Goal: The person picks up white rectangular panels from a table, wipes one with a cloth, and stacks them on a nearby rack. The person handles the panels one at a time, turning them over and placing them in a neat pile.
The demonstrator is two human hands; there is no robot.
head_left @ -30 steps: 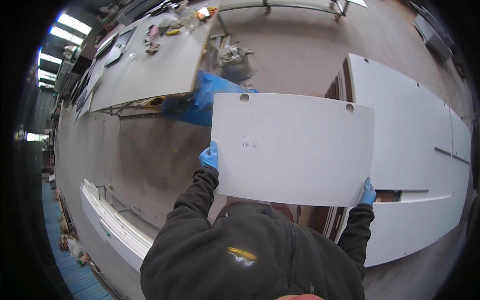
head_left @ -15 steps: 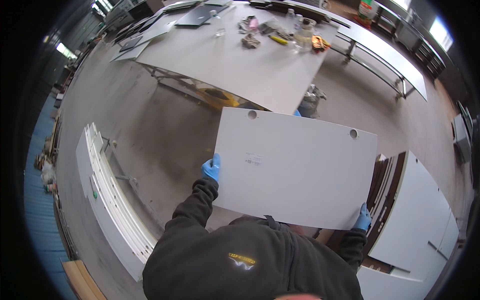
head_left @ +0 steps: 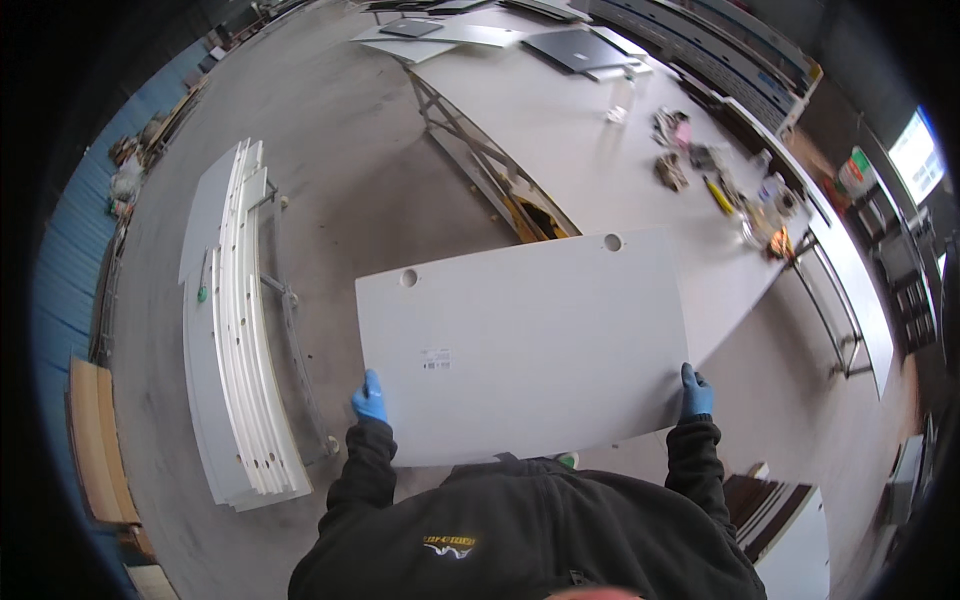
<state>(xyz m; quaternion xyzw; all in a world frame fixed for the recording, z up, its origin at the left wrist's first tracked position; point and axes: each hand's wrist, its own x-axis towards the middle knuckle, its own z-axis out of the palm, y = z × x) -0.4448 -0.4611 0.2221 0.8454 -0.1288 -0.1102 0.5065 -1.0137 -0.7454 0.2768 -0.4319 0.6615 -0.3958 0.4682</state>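
A white rectangular furniture panel (head_left: 530, 350) is held up in front of my body, its broad face toward me. Two round holes sit near its far edge, and a small printed label is stuck left of its middle. My left hand (head_left: 370, 398), in a blue glove, grips the panel's left edge near the lower corner. On the right edge my right hand (head_left: 696, 392), gloved too, is closed round the board. The fingers of both hands are partly hidden behind the panel.
Ahead and right stands a large white worktable (head_left: 570, 140) with rags, bottles, a yellow tool (head_left: 719, 196) and a dark panel (head_left: 575, 50). White panels (head_left: 250, 340) stand upright in a rack at left. More boards (head_left: 775, 520) are stacked at lower right.
My body and view have turned left, with the panel still between both hands. The worktable now appears farther right, and the panel rack at left shows more fully.
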